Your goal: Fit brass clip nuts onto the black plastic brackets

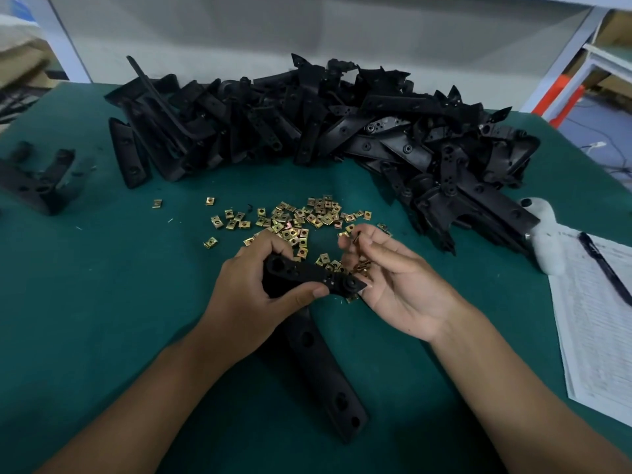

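My left hand (253, 285) grips a long black plastic bracket (318, 367) near its upper end; the bracket's lower arm lies on the green mat toward me. My right hand (390, 278), palm up, pinches one brass clip nut (355, 238) between thumb and fingertips, just right of the bracket's tip, and cradles several more nuts (362, 266) in the palm. A loose scatter of brass clip nuts (294, 220) lies on the mat just beyond both hands.
A big heap of black brackets (325, 121) spans the back of the green mat (102, 302). A few brackets (37, 176) sit apart at the far left. Printed paper (602, 323) with a black pen (605, 268) and a white object (547, 234) lie at the right edge.
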Action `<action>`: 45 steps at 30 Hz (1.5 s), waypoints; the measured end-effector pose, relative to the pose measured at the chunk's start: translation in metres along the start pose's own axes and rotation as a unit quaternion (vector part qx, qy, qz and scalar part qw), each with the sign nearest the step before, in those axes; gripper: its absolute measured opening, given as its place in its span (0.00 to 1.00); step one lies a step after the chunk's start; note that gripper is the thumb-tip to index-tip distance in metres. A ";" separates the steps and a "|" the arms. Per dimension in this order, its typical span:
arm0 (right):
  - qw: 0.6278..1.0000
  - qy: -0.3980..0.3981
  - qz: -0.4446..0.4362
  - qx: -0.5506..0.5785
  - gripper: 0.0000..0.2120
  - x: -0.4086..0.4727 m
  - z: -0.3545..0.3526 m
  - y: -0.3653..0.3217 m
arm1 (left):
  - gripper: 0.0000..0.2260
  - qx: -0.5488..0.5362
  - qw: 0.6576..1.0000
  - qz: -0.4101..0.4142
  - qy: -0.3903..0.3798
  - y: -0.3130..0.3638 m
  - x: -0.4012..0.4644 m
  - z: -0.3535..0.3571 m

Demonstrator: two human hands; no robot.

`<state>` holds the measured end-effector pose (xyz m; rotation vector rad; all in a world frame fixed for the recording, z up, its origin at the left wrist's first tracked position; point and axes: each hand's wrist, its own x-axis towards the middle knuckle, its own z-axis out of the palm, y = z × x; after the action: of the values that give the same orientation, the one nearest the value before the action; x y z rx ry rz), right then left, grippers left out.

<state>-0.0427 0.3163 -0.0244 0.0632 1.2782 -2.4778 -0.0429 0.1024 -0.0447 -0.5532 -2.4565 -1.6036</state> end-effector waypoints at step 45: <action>0.983 -0.002 -0.056 -0.175 0.15 -0.004 0.010 0.007 | 0.19 -0.040 0.999 0.002 0.009 0.002 0.002 0.001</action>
<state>-0.0351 0.3056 -0.0233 -0.1035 1.7382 -2.2987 -0.0436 0.1042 -0.0426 -0.5512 -2.3857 -1.7038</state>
